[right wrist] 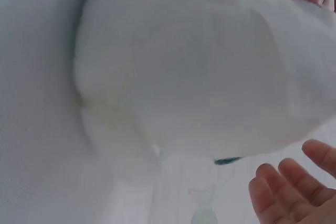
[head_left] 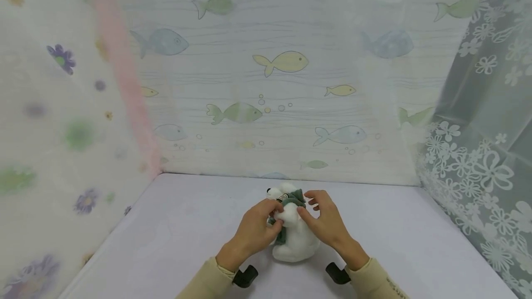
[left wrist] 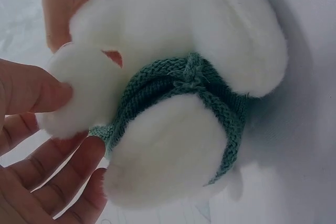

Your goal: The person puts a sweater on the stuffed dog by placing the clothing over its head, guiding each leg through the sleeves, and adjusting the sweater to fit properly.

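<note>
A white plush bear (head_left: 296,243) with a dark nose sits on the table, side-on in the head view. Green knitted fabric (left wrist: 157,74) wraps round its body, and more green cloth (head_left: 297,196) shows at its neck. My left hand (head_left: 258,226) pinches one stubby white limb (left wrist: 86,90) between thumb and fingers, the other fingers spread beside the knit. On the bear's other side is my right hand (head_left: 326,219), its fingers loosely bent and apart. The right wrist view has these fingers (right wrist: 294,187) beside the white fur, gripping nothing.
The bear stands on a white-covered table (head_left: 187,225). Behind it hangs a fish-print curtain (head_left: 282,119); a flowered curtain (head_left: 79,160) borders the left side and a lace-patterned sheer one (head_left: 478,165) the right. Black wrist devices (head_left: 246,276) stick out below both hands.
</note>
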The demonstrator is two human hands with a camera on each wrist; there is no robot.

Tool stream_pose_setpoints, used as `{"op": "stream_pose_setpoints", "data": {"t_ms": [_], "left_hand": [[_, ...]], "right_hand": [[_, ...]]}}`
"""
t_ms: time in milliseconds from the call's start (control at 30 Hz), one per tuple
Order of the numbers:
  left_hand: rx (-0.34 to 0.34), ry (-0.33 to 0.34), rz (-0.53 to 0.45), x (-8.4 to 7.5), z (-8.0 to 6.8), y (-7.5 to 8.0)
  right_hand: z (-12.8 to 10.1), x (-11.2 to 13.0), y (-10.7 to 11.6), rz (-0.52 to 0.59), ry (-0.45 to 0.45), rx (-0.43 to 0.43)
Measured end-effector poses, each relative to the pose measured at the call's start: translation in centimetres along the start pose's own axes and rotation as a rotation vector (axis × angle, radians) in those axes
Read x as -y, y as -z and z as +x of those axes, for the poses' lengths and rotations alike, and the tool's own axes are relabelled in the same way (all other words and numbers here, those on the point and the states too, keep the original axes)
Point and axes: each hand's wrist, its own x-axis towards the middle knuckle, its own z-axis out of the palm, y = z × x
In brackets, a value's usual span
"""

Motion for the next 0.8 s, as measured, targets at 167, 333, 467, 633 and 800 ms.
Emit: {"op": "stream_pose_setpoints", "data": {"t_ms": [167,333,467,633,800], "left_hand": [[-0.002,-0.012,0.004,0.1,0.0,0.0],[0.011,-0.012,-0.007,0.0,0.0,0.1],[0.029,-0.008,-0.020,0.0,-0.1,0.1],[0.035,-0.011,-0.016,0.0,-0.1,0.0],[0.049,-0.023,-0.007,-0.1,-0.1,0.1]], "right_hand": [[0.1,-0.5,0.1,0.029,-0.137,0.050],[0.2,-0.9,0.2,0.092,-0.183,0.109],[0.3,-1.2,0.1,0.160,-0.205,0.188],[0.1,-1.4,-0.2,0.182,-0.268,0.234],[0.1,-1.0,-0.2,0.209,-0.312,0.252]]}}
